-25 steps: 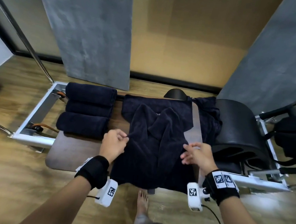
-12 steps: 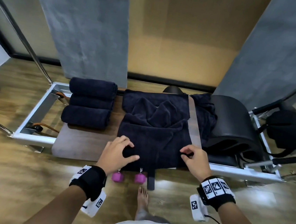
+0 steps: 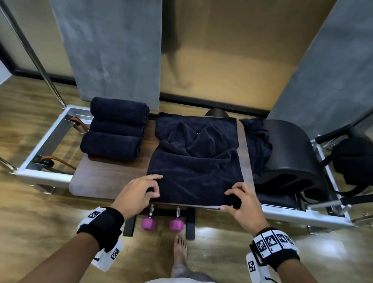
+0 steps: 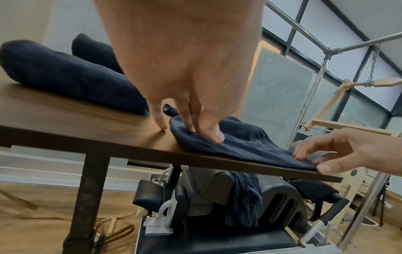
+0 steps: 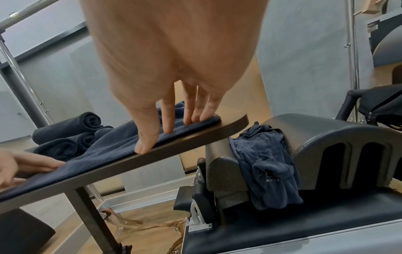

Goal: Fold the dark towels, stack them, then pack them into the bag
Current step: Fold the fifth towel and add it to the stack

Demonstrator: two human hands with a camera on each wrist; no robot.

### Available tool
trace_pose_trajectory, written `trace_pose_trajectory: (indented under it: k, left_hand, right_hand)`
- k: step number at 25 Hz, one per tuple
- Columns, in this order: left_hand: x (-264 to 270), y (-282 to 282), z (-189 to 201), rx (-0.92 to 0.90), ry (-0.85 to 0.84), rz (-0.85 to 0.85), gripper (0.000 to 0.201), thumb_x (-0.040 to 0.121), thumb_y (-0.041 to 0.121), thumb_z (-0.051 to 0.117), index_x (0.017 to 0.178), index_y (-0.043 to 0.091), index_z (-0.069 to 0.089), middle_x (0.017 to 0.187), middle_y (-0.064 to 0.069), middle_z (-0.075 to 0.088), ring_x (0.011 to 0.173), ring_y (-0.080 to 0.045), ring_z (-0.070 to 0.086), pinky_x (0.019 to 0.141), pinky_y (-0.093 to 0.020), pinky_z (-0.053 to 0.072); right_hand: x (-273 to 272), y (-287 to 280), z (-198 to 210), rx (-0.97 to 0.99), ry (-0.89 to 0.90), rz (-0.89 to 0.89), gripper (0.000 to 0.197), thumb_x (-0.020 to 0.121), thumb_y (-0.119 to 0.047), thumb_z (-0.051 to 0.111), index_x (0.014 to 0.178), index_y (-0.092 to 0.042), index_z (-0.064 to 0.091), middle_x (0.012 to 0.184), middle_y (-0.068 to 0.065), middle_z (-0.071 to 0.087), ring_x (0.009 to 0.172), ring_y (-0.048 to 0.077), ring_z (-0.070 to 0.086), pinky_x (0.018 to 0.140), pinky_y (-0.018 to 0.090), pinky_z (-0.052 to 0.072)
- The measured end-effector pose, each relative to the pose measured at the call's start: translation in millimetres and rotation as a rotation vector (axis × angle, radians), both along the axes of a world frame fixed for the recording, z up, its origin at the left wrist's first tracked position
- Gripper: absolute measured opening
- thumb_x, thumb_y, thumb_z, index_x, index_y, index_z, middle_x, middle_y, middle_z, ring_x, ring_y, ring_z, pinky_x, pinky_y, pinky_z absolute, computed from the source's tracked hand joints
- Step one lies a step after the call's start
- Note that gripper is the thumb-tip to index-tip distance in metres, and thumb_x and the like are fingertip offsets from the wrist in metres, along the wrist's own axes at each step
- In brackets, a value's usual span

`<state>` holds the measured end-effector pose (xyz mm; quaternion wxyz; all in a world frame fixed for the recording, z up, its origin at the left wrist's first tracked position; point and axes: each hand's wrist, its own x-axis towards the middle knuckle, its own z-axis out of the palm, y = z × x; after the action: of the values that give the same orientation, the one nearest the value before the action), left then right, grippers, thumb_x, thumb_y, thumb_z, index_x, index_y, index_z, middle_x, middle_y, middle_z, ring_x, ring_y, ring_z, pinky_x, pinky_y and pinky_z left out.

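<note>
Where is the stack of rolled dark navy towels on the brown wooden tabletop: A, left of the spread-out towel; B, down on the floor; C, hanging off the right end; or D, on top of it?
A: in the head view the stack of rolled dark navy towels sits on the brown wooden tabletop, left of the spread-out towel.
</note>
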<state>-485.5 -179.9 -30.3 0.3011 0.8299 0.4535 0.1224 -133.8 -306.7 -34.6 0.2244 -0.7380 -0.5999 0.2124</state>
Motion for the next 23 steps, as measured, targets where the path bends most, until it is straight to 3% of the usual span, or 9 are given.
trace_pose_trajectory:
  k: [3, 5, 6, 9, 12, 15, 18, 21, 23]
  left_hand:
    - [-1, 7, 5, 0.030, 0.050, -0.034, 0.011, 0.097, 0.041, 0.072, 0.097, 0.038, 0.061, 0.147, 0.022, 0.055, 0.138, -0.005, 0.050, 0.110, -0.037, 0.041]
    - [-3, 8, 1, 0.050, 0.213, -0.160, 0.047, 0.081, 0.067, 0.075, 0.115, 0.042, 0.055, 0.148, 0.027, 0.040, 0.133, 0.004, 0.035, 0.107, -0.036, 0.036]
    - [-3, 10, -3, 0.062, 0.280, -0.199, 0.060, 0.073, 0.072, 0.078, 0.119, 0.043, 0.052, 0.147, 0.028, 0.035, 0.132, 0.004, 0.032, 0.104, -0.035, 0.034]
    - [-4, 22, -6, 0.051, 0.237, -0.211, 0.048, 0.072, 0.054, 0.089, 0.105, 0.047, 0.055, 0.144, 0.029, 0.039, 0.134, 0.001, 0.036, 0.103, -0.035, 0.033]
    - [-4, 39, -5, -0.008, 0.153, -0.209, 0.023, 0.086, 0.039, 0.085, 0.086, 0.051, 0.065, 0.128, 0.031, 0.055, 0.125, 0.005, 0.049, 0.110, -0.042, 0.041]
    - [5, 54, -2, -0.028, -0.034, -0.114, 0.005, 0.100, 0.045, 0.066, 0.096, 0.043, 0.066, 0.111, 0.024, 0.067, 0.109, -0.001, 0.062, 0.102, -0.046, 0.049]
    - [20, 71, 12, -0.043, -0.285, 0.071, 0.010, 0.105, 0.043, 0.055, 0.105, 0.036, 0.061, 0.095, 0.013, 0.071, 0.094, -0.007, 0.068, 0.086, -0.045, 0.057]
    - [38, 94, 31, 0.028, -0.408, 0.197, 0.010, 0.110, 0.030, 0.054, 0.107, 0.032, 0.063, 0.095, 0.015, 0.073, 0.094, -0.005, 0.069, 0.081, -0.032, 0.055]
    - [51, 114, 42, 0.100, -0.438, 0.278, 0.016, 0.110, 0.028, 0.051, 0.108, 0.032, 0.067, 0.093, 0.019, 0.072, 0.090, -0.003, 0.069, 0.079, -0.021, 0.051]
  right_hand:
    - [3, 2, -1, 0.010, -0.032, 0.023, 0.039, 0.074, -0.033, 0.092, 0.107, -0.025, 0.074, 0.116, -0.012, 0.051, 0.112, 0.010, 0.053, 0.098, 0.027, 0.044]
    - [7, 5, -3, 0.009, -0.048, 0.034, 0.030, 0.079, -0.028, 0.090, 0.103, -0.026, 0.074, 0.115, -0.013, 0.050, 0.110, 0.011, 0.054, 0.098, 0.030, 0.047]
    - [8, 6, -4, 0.013, -0.061, 0.044, 0.023, 0.082, -0.025, 0.087, 0.101, -0.026, 0.073, 0.114, -0.013, 0.050, 0.108, 0.010, 0.054, 0.097, 0.031, 0.048]
    - [11, 12, -5, 0.058, -0.079, 0.069, 0.013, 0.091, -0.015, 0.077, 0.095, -0.024, 0.068, 0.109, -0.013, 0.051, 0.100, 0.010, 0.055, 0.091, 0.036, 0.052]
    - [15, 21, 2, 0.071, 0.016, 0.047, 0.020, 0.098, -0.014, 0.066, 0.094, -0.031, 0.056, 0.095, -0.013, 0.057, 0.089, 0.011, 0.057, 0.082, 0.039, 0.053]
    - [24, 38, 15, 0.041, 0.115, 0.027, 0.020, 0.102, -0.022, 0.063, 0.097, -0.036, 0.050, 0.084, -0.008, 0.065, 0.081, 0.013, 0.063, 0.077, 0.042, 0.054]
    - [40, 58, 37, 0.019, 0.271, -0.002, 0.023, 0.090, -0.027, 0.080, 0.101, -0.037, 0.062, 0.090, -0.009, 0.068, 0.094, 0.005, 0.066, 0.087, 0.026, 0.051]
    - [61, 87, 63, 0.016, 0.393, 0.037, 0.035, 0.082, -0.010, 0.087, 0.103, -0.032, 0.071, 0.095, -0.001, 0.070, 0.095, 0.027, 0.068, 0.091, 0.041, 0.055]
    - [76, 112, 77, 0.075, 0.442, 0.021, 0.027, 0.084, -0.001, 0.082, 0.099, -0.023, 0.076, 0.097, 0.003, 0.076, 0.096, 0.033, 0.071, 0.091, 0.048, 0.057]
